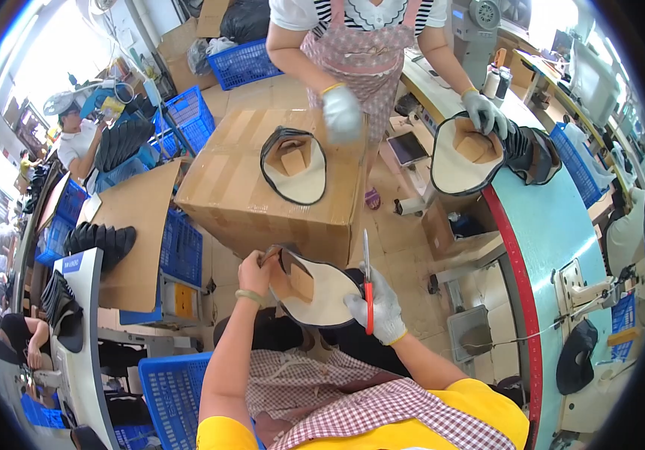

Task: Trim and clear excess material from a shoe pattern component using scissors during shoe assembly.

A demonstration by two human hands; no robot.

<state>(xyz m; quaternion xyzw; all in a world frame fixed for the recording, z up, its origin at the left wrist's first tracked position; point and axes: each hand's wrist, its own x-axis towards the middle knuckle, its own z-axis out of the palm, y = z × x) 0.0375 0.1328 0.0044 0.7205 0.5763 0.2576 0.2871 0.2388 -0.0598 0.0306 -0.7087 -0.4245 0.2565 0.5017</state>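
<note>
Crowded workshop floor fills the background, with blue crates (187, 116), cardboard and a curved teal worktable (555, 217) running down the right side. Near the middle, just above the person's lap, sits the cream shoe upper with black edging (315, 289), held between both hands. The left hand (253, 271), bare with a band at the wrist, is closed on the upper's left edge, pinching it between fingers and thumb. The right hand (379, 304), in a grey glove, is wrapped around red-handled scissors (367, 281) whose blade points away, upright, and its fingers also touch the upper's right side. How far the scissor blades are apart is too small to tell.

Beyond, a large cardboard box (262, 187) carries a second, similar upper (293, 165). Farther off stands another person in a pink apron, head cut off by the top edge; one gloved hand (341, 114) is blurred over the box, the other (485, 112) grips a third upper (463, 154) at the worktable's far end. Dark shoe pieces (101, 240) lie stacked at left.
</note>
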